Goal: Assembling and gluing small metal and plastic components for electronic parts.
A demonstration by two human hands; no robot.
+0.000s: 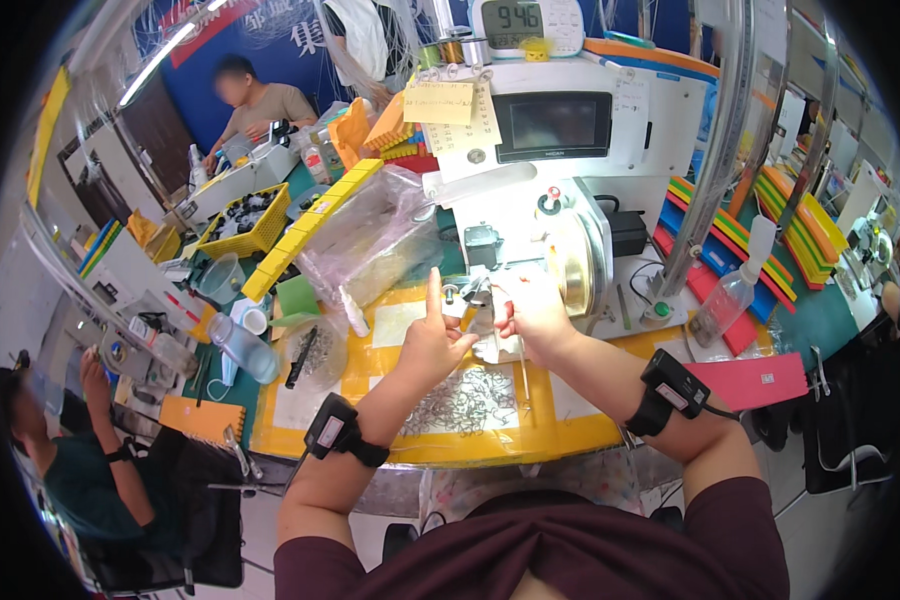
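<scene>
My left hand [433,343] is at the front of a white bench machine [595,105], its index finger stretched up and its thumb apart, with nothing visible in it. Close by on the right, my right hand [536,316] has its fingers curled together beside the machine's small metal work head [482,246]. What those fingers pinch, if anything, is too small and bright to make out. A brass-coloured wheel [576,262] sits just behind my right hand. Below both hands, a loose heap of small, thin metal pieces [458,402] lies on white paper.
Left of my hands stand a clear bowl [332,366] of small parts and a translucent bottle [245,348]. A plastic-wrapped bin [370,235] is behind them. At right are a clear squeeze bottle [727,300] and a pink board [748,381]. Two other people sit at the left.
</scene>
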